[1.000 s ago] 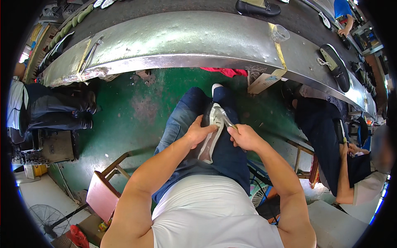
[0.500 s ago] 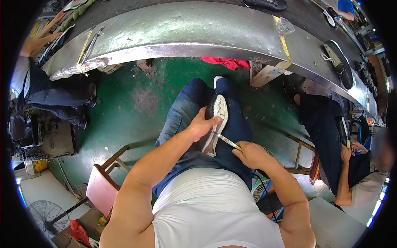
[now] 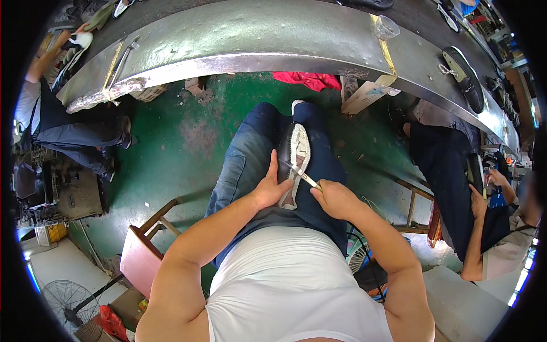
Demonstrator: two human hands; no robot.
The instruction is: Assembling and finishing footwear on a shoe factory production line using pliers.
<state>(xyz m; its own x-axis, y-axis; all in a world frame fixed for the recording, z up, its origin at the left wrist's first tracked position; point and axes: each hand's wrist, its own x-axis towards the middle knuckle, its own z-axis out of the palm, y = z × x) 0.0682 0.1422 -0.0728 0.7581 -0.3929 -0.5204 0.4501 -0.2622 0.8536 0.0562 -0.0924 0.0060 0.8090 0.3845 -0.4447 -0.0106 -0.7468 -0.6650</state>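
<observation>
A dark shoe (image 3: 300,149) lies bottom up across my lap, its toe end away from me. A white band edges its pale underside, and its heel part looks brownish grey. My left hand (image 3: 270,185) grips the shoe's left side, one finger stretched along the dark upper and the thumb at the underside. In my right hand (image 3: 336,198) is a slim tool with a pale handle (image 3: 308,179), closed in the fingers. The tool's greyish tip touches the underside near the left thumb; whether it is a brush or a blade I cannot tell.
A curved metal-topped bench (image 3: 228,34) runs ahead, bearing a clear plastic cup (image 3: 387,27) and a dark shoe (image 3: 464,80) at right. Co-workers sit at left and right. A pink-seated stool (image 3: 137,259) and a fan (image 3: 68,302) stand left. Red cloth (image 3: 307,78) lies under the bench.
My left hand has shifted back toward the heel, its thumb no longer over the middle of the underside. The right hand and tool have moved slightly forward and left along the shoe.
</observation>
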